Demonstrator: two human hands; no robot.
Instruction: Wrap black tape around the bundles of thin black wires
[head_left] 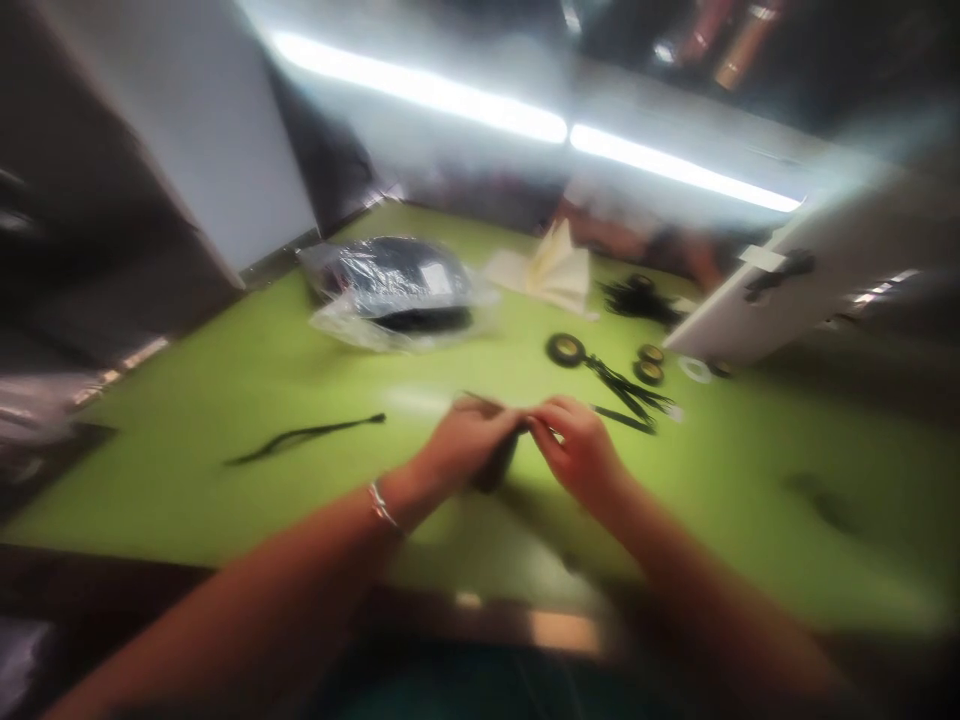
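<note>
Over the green table (285,520), my left hand (472,435) is closed around a dark item (495,470) that hangs below its fingers. My right hand (574,440) meets it at the fingertips, thumb and finger pinched together. What the right fingertips hold is too small and blurred to tell. A thin black strap (307,433) lies to the left of my hands. Just beyond my right hand lie black strips (626,390) beside a black tape roll (565,350).
A clear plastic bag (405,280) with dark contents lies at the back left. Open papers (559,270), a black bundle (639,298), small rolls (649,370) and a white ring (695,370) sit at the back right, near a slanted pale panel (780,280).
</note>
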